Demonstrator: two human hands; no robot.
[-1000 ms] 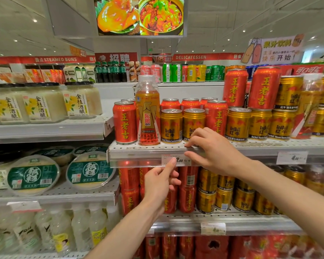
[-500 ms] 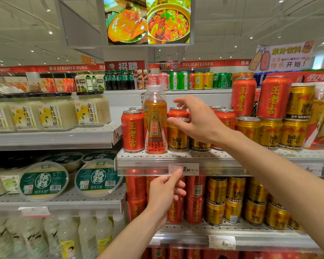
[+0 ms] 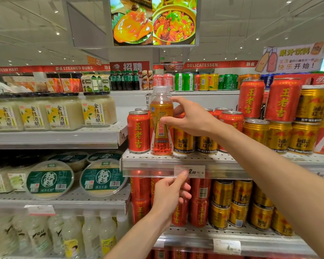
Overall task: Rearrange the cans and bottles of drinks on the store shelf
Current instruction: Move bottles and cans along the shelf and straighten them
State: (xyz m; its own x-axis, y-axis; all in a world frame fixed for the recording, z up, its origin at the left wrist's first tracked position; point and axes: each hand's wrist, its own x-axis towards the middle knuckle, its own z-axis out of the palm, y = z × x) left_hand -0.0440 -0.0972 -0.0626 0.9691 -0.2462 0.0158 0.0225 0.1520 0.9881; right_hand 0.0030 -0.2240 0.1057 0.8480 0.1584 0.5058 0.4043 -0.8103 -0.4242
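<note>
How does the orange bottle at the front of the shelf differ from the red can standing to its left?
The orange bottle is taller than the red can. The bottle is see-through plastic with a clear cap; the can is opaque metal with a flat silver top. The right hand reaches round the bottle's upper part, whereas no hand touches the can. Both stand upright at the front edge of the same perforated shelf.

"redbull" on gold cans (image 3: 183,142) ("delicatessen" on red banner (image 3: 202,65)).
</note>
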